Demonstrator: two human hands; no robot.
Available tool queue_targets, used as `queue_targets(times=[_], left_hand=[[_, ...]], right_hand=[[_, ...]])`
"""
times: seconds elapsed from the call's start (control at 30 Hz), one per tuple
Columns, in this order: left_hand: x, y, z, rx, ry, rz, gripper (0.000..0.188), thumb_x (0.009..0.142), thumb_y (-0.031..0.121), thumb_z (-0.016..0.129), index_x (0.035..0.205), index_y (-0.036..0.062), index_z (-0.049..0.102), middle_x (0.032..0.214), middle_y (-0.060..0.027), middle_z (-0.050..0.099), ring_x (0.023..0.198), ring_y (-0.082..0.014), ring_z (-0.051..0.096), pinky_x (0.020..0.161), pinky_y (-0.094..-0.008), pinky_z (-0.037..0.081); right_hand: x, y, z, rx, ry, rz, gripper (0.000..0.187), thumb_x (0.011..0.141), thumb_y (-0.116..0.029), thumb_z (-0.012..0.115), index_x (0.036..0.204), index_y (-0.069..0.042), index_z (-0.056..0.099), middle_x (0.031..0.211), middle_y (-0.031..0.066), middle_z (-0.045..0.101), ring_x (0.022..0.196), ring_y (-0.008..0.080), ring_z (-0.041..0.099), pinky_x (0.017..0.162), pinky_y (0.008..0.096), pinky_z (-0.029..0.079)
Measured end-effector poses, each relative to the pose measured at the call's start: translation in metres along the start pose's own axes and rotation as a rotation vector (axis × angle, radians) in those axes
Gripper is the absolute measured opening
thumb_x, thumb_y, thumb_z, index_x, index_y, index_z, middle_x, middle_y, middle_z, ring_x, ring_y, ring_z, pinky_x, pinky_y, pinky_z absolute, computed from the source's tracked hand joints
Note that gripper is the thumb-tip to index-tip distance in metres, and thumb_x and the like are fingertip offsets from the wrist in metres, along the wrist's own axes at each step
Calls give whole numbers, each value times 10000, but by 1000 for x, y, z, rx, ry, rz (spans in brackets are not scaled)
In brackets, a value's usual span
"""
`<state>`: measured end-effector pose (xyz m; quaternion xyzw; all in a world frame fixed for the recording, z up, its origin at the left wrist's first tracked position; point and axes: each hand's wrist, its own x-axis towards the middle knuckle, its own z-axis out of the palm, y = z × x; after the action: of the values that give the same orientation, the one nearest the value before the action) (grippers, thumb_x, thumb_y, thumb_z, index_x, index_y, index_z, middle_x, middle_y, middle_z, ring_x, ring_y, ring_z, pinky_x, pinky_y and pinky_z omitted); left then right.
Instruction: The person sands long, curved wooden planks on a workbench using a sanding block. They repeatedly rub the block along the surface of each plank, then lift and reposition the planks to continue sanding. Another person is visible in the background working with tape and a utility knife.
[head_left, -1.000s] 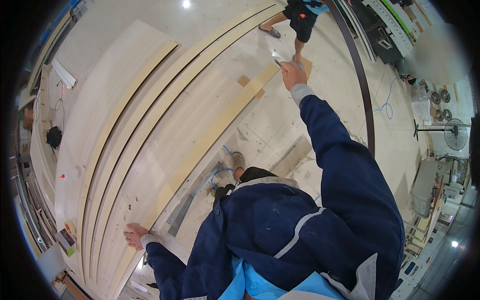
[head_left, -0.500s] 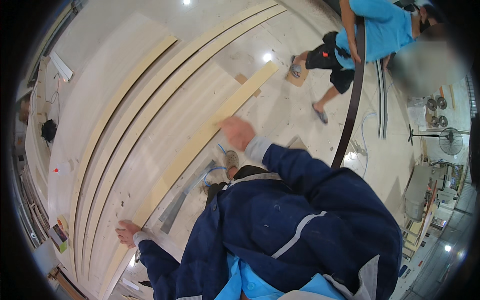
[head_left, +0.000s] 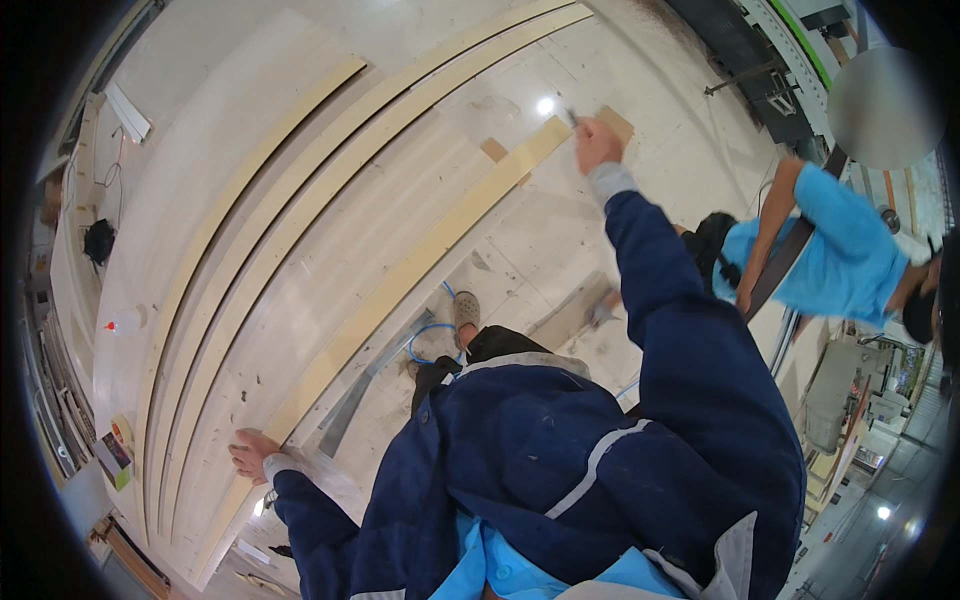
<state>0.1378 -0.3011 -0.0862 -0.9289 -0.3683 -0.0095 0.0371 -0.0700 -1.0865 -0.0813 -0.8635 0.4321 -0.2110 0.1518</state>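
Note:
A long pale-yellow strip [head_left: 420, 272] lies along the near edge of a light worktable [head_left: 400, 190]. My left hand [head_left: 254, 456] rests on its near-left part, fingers spread. My right arm reaches out to the strip's far end, where my right hand [head_left: 598, 146] is closed just beside the tip. A small dark thing pokes out of its fingers, too blurred to name. Farther across the table lie several similar strips [head_left: 300, 215], curving side by side.
A co-worker in a blue shirt [head_left: 835, 245] holds a long dark strip [head_left: 783, 262] at the right. A tape roll [head_left: 122, 432] sits at the table's left end. Below the table edge are a grey metal strip [head_left: 355, 400] and a blue hose [head_left: 425, 340].
My right hand has moved away along the strip to its far end. My left hand stays about where it was. The co-worker with the dark strip appears farther right and lower.

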Motion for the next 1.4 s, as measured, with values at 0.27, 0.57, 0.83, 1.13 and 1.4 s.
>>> queue_targets(times=[0.27, 0.57, 0.83, 1.13, 1.4], left_hand=[[1, 2, -1, -13, 14, -9, 726, 903, 695, 317, 1482, 260, 377, 1552, -9, 341, 1455, -273, 233, 1132, -574, 176], [-2, 1, -2, -6, 44, 18, 726, 909, 690, 304, 1472, 239, 390, 1541, -17, 358, 1438, -296, 263, 1118, -573, 207], [-8, 4, -7, -34, 0, 7, 714, 924, 676, 308, 1472, 227, 393, 1555, -50, 327, 1457, -308, 224, 1153, -576, 142], [-15, 8, -18, -94, -18, 10, 712, 936, 647, 316, 1483, 193, 358, 1566, -77, 284, 1470, -313, 174, 1161, -575, 112], [29, -80, -14, -179, -98, 765, 762, 929, 642, 373, 1503, 145, 313, 1578, -119, 248, 1476, -311, 155, 1169, -557, 61]], right_hand=[[10, 9, 10, -251, 58, 42, 232, 896, -192, 516, 1027, -117, 692, 957, 158, 667, 951, 361, 626, 815, 458, 501], [-234, -169, 59, 130, -383, -696, 260, 774, -95, 573, 1017, -46, 652, 990, 139, 658, 941, 310, 627, 830, 403, 509], [-119, -120, 32, 77, 15, -315, 139, 852, -42, 535, 941, -79, 636, 839, 113, 602, 790, 300, 597, 693, 406, 494], [-326, -282, 70, 523, -293, -786, 215, 779, -77, 548, 974, -52, 635, 894, 152, 635, 850, 326, 618, 783, 420, 510], [-187, -191, 29, 150, -3, -343, 154, 851, -103, 547, 918, -89, 686, 849, 125, 636, 831, 313, 612, 739, 419, 497]])
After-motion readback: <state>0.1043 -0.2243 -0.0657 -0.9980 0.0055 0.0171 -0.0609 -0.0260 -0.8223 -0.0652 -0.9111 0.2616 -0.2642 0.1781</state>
